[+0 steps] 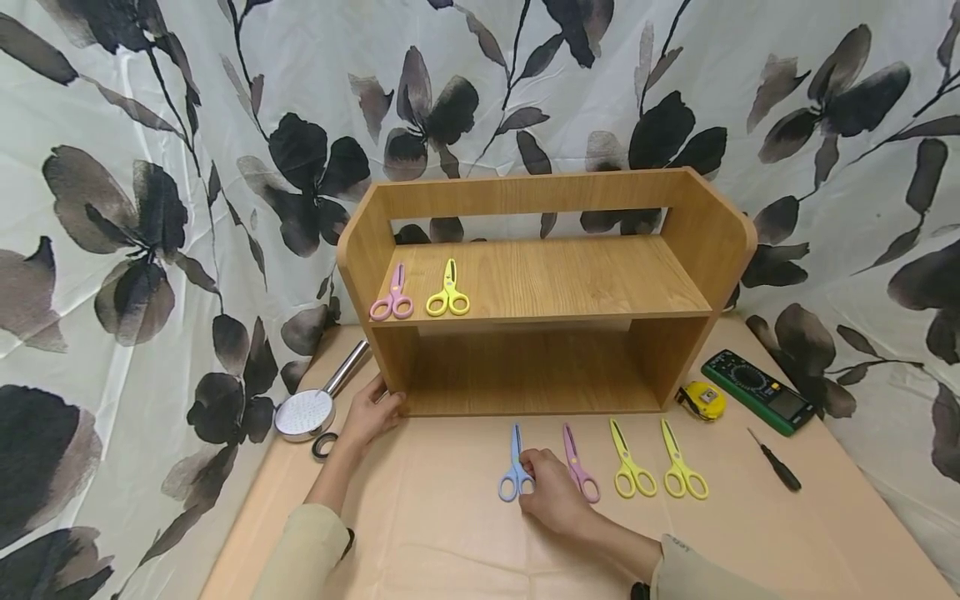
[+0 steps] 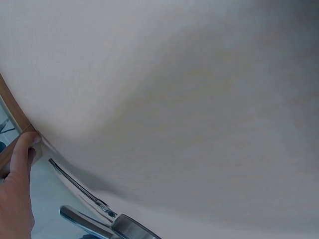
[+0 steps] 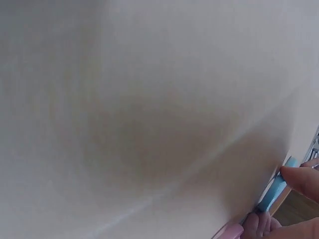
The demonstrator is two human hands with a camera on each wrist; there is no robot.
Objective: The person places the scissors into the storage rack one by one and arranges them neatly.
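A small two-tier wooden shelf (image 1: 525, 375) stands on the table. My left hand (image 1: 371, 415) grips its lower left front corner; the left wrist view shows the fingers (image 2: 21, 154) at the wooden edge. Blue scissors (image 1: 515, 467) lie in front of the shelf, blades pointing away. My right hand (image 1: 557, 492) pinches their right handle loop; in the right wrist view the thumb (image 3: 301, 179) presses the blue handle (image 3: 273, 191). Beside that hand lie pink scissors (image 1: 573, 454), partly covered by it. Two yellow scissors (image 1: 630, 462) follow to the right.
Pink scissors (image 1: 393, 292) and yellow scissors (image 1: 448, 292) rest on the upper shelf board. Left of the shelf are a silver shower head (image 1: 306, 414) and a black ring (image 1: 323, 447). On the right lie a yellow tape measure (image 1: 705, 400), a green-edged multimeter (image 1: 757, 390) and a screwdriver (image 1: 780, 467).
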